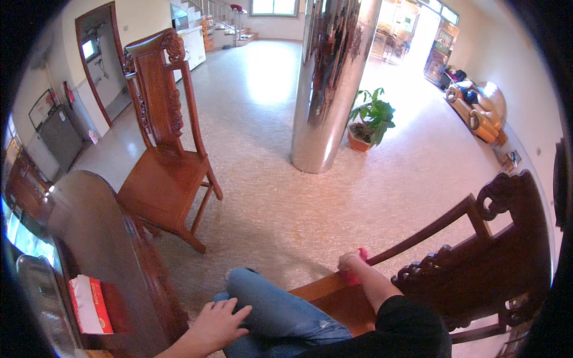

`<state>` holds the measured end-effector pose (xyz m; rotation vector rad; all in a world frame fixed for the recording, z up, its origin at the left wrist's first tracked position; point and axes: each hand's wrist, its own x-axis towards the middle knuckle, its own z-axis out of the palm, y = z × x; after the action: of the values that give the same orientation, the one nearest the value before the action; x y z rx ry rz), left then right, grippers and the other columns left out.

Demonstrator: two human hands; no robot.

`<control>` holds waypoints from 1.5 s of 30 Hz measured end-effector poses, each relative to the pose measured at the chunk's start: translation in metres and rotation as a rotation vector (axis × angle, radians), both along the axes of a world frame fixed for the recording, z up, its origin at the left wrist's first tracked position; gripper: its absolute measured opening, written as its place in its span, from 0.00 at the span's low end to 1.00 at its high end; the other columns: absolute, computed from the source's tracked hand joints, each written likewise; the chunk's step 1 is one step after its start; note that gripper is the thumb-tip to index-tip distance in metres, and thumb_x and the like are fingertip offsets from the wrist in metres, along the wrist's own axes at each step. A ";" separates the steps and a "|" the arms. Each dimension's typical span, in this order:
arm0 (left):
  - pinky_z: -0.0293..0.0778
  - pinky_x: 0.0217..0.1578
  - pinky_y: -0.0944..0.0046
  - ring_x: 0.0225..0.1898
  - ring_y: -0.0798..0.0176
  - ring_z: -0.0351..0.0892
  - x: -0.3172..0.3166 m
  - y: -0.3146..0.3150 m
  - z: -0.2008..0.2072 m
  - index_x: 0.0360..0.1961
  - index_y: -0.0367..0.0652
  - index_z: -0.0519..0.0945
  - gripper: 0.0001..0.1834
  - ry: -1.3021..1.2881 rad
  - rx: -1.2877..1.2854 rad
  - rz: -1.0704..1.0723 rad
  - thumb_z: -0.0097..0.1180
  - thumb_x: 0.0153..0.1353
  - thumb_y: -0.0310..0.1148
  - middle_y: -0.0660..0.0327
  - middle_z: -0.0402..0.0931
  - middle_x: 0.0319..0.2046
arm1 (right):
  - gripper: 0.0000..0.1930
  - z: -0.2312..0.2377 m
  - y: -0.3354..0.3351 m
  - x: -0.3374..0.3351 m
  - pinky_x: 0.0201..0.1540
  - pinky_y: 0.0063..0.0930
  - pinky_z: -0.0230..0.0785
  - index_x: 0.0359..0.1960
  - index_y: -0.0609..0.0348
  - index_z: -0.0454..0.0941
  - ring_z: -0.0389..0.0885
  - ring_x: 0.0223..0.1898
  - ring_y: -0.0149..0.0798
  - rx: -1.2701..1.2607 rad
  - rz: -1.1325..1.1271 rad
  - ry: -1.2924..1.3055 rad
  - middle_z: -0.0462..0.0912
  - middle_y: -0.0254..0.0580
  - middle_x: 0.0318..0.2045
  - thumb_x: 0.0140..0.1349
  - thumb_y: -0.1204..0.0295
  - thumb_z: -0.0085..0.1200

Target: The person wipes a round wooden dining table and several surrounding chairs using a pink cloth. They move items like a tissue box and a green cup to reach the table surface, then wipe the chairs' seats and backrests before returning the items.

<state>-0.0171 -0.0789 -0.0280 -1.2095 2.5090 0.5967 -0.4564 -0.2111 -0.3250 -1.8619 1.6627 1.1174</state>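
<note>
My right hand (351,261) is closed on a red cloth (352,277). It presses the cloth against a dark wooden chair (453,280) with a carved back, at the corner where the seat meets the back post. Part of the cloth is hidden under the hand and forearm. My left hand (222,321) rests by my bent knee in blue jeans, its fingers spread and holding nothing. To its left lies a dark polished wooden table (89,209) with a red and white package (89,304) on it.
Another carved wooden chair (164,179) stands beyond the table at the left. A shiny metal column (328,89) rises from the floor ahead, with a potted plant (360,137) beside it. A tan sofa (480,116) lines the right wall.
</note>
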 end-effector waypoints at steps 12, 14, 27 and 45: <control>0.65 0.57 0.48 0.59 0.42 0.67 -0.006 -0.005 0.006 0.63 0.54 0.66 0.31 -0.010 0.060 0.022 0.55 0.60 0.50 0.44 0.64 0.60 | 0.26 -0.017 0.024 0.149 0.47 0.46 0.72 0.40 0.61 0.83 0.81 0.46 0.54 0.026 -0.008 -0.544 0.82 0.56 0.43 0.58 0.51 0.46; 0.65 0.57 0.48 0.58 0.43 0.68 -0.007 -0.006 0.006 0.63 0.54 0.66 0.31 0.001 0.039 0.002 0.55 0.60 0.50 0.44 0.64 0.60 | 0.24 -0.054 0.016 0.143 0.47 0.46 0.73 0.41 0.58 0.83 0.82 0.45 0.52 0.006 -0.007 -0.561 0.83 0.52 0.43 0.57 0.51 0.47; 0.66 0.56 0.49 0.58 0.44 0.69 -0.009 -0.004 0.004 0.62 0.53 0.67 0.31 0.020 -0.011 -0.028 0.56 0.59 0.51 0.46 0.66 0.59 | 0.20 -0.007 -0.014 -0.040 0.55 0.71 0.53 0.54 0.49 0.78 0.70 0.62 0.49 0.093 -0.119 -0.011 0.75 0.40 0.58 0.62 0.58 0.49; 0.65 0.56 0.48 0.58 0.44 0.68 -0.007 -0.005 0.003 0.63 0.54 0.67 0.31 0.043 0.003 0.007 0.57 0.59 0.49 0.46 0.66 0.58 | 0.28 0.006 0.022 0.108 0.56 0.50 0.64 0.49 0.50 0.81 0.77 0.55 0.48 -0.043 -0.056 -0.248 0.80 0.43 0.52 0.61 0.44 0.44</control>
<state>-0.0240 -0.0834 -0.0252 -1.2182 2.5395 0.6342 -0.3481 -0.1888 -0.3194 -1.8813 1.5969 0.7973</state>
